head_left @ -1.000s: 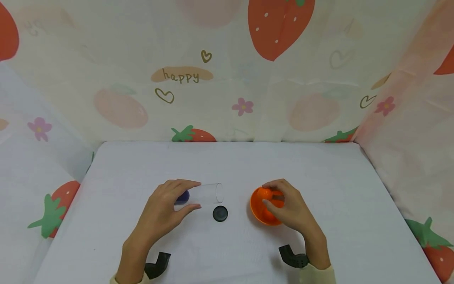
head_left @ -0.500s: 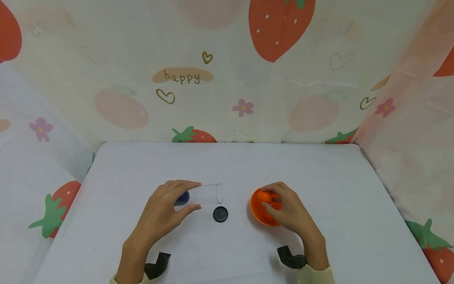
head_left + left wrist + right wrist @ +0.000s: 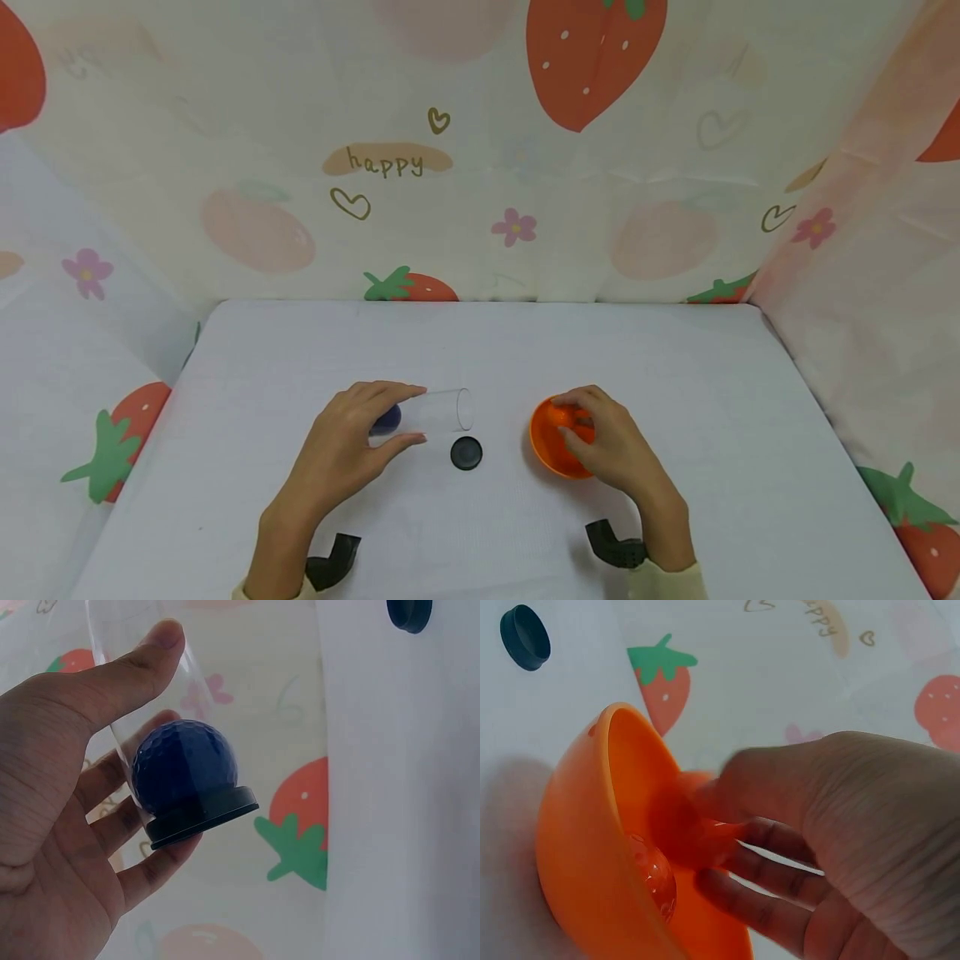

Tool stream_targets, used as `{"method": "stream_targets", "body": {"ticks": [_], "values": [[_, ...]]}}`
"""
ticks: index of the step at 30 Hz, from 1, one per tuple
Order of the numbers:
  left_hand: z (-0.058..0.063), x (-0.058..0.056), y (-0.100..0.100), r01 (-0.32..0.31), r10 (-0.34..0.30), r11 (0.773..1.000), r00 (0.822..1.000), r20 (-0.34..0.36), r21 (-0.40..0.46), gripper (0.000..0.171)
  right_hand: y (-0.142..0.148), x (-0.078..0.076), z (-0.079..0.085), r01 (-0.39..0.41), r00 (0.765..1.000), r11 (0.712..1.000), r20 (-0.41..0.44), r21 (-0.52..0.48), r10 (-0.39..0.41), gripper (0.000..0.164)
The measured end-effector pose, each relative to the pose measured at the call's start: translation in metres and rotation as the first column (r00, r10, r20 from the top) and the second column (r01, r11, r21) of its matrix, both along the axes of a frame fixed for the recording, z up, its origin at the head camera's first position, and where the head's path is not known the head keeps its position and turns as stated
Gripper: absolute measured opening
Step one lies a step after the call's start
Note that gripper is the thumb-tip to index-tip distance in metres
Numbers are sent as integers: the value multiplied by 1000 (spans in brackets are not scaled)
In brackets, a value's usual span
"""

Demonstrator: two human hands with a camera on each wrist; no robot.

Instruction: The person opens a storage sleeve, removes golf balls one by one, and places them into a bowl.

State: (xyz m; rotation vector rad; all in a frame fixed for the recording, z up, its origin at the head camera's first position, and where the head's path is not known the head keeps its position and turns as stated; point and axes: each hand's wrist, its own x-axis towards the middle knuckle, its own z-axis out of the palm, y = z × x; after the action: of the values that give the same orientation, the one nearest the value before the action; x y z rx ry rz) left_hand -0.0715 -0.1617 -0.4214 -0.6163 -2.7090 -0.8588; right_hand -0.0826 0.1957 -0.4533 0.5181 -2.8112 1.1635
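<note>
My left hand (image 3: 352, 433) grips a clear tube (image 3: 438, 410) that lies sideways in the head view, its open end to the right. Inside the tube sits a blue golf ball (image 3: 187, 765), against a black cap (image 3: 202, 819) at the closed end. Over at the orange bowl (image 3: 551, 458), my right hand (image 3: 611, 433) pinches an orange ball (image 3: 562, 415) between thumb and fingers, within the rim. That ball is blurred in the right wrist view. A second orange ball (image 3: 656, 877) lies in the bowl, hidden by the hand in the head view.
A loose black cap (image 3: 467, 452) lies on the white table (image 3: 480, 350) between the tube and the bowl. Fruit-printed cloth (image 3: 480, 167) stands behind the table and along both sides. Black wrist mounts (image 3: 333, 561) stick out inward from both wrists.
My right hand has shifted slightly left and down at the bowl, its fingers closing in around the orange ball. The left hand, tube and loose cap stay in place.
</note>
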Motion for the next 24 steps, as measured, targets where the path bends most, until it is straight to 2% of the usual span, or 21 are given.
{"method": "stream_targets", "body": {"ticks": [9, 17, 24], "values": [[0, 0, -1, -5, 5, 1000, 1000, 10, -2, 58, 0, -1, 1, 36, 996, 999, -78, -27, -38, 32], [0, 0, 0, -2, 2, 1000, 1000, 15, -2, 60, -6, -2, 2, 10, 996, 996, -92, -91, -18, 31], [0, 0, -1, 20, -20, 1000, 999, -25, 13, 64, -17, -1, 2, -51, 997, 985, -72, -166, 39, 31]]}}
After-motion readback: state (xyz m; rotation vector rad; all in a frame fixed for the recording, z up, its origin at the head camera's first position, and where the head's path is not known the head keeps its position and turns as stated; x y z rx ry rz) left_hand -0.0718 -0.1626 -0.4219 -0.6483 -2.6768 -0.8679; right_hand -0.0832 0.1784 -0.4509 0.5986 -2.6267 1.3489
